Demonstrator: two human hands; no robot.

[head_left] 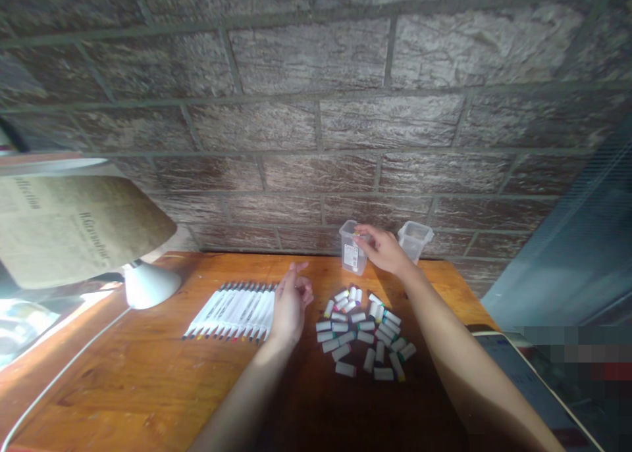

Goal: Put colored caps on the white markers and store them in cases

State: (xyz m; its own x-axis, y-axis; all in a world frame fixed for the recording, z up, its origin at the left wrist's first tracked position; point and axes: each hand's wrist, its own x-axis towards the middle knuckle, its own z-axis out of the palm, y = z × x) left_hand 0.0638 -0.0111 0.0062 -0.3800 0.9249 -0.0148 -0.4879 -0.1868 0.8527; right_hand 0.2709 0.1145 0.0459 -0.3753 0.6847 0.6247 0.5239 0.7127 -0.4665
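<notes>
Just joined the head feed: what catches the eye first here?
A row of white-barrelled markers lies side by side on the orange-brown wooden table, with a loose heap of small white marker caps to its right. The left hand hovers at the row's right end, fingers loosely curled, while the right hand touches the labelled clear plastic cup at the table's back edge.

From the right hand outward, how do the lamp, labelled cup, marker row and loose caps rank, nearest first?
1. Labelled cup, touched by the right hand, at the back.
2. Loose caps, nearer the person, mid-table.
3. Marker row, left of the caps.
4. Lamp, far left.
</notes>
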